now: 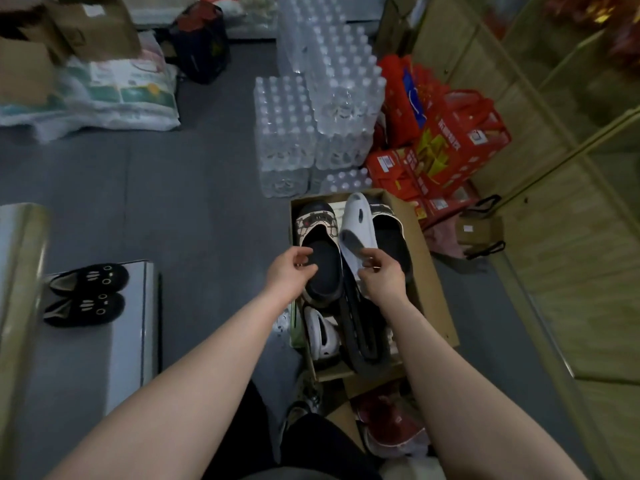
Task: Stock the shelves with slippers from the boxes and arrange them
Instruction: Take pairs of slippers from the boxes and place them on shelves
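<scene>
Stock status: early, by my reckoning. One black pair [86,294] lies side by side on the shelf [133,323] to my left, toes pointing right. The box [429,271] on the floor ahead holds several slippers not yet shelved. Item in hand: white slipper [358,220], in the box, its heel end pinched by my right hand [381,277]; long axis runs away from me, toe at the far end. Left hand [292,273]: fingers curled at the heel of the patterned slipper [317,226]; I cannot tell whether it grips.

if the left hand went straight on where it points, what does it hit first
Probably the patterned slipper in the box, just ahead of the left hand; depth is unclear, so they may touch.
</scene>
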Motion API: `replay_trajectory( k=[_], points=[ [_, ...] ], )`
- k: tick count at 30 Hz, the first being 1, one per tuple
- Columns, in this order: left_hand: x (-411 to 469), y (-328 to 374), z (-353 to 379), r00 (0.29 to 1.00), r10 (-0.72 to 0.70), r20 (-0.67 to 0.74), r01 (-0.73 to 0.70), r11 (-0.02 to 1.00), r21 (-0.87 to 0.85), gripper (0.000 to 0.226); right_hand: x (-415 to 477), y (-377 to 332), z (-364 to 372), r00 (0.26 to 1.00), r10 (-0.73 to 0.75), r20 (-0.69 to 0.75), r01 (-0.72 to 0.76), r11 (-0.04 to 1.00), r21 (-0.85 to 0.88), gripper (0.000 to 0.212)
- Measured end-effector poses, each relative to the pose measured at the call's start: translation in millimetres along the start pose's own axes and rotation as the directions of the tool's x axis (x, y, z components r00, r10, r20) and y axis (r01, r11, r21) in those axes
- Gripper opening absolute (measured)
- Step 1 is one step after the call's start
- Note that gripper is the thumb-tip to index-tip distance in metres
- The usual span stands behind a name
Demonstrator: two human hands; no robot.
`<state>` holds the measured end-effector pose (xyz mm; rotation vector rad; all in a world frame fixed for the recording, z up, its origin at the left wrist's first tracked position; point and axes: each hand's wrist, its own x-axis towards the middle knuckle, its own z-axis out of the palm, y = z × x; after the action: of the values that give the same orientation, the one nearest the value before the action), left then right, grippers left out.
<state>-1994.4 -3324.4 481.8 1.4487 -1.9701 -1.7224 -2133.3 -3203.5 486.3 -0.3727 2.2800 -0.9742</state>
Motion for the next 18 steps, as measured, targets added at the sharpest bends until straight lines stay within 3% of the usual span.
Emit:
replay_trajectory(
  k=[4,12,18],
  points=[
    [15.6,-2.1,5.9,0.997,-0.022,0.072,0.019,0.999,0.04,0.035,8.2,14.0,-3.4,0.995,0.084,-0.054,-0.082,0.996,0.034,0.034],
    [49.1,-2.8,3.9,0.98,-0.012,0.198,-0.017,0.989,0.145,0.035,17.5,20.8,11.7,0.954,0.203,-0.219,-0.215,0.976,-0.03,0.049],
    [86.8,-5.6,-5.7,0.982,0.081,0.172,-0.135,0.935,0.327,0.043,27.9,17.2,27.2,0.911,0.296,-0.287,-0.323,0.945,-0.051,0.048]
  ],
)
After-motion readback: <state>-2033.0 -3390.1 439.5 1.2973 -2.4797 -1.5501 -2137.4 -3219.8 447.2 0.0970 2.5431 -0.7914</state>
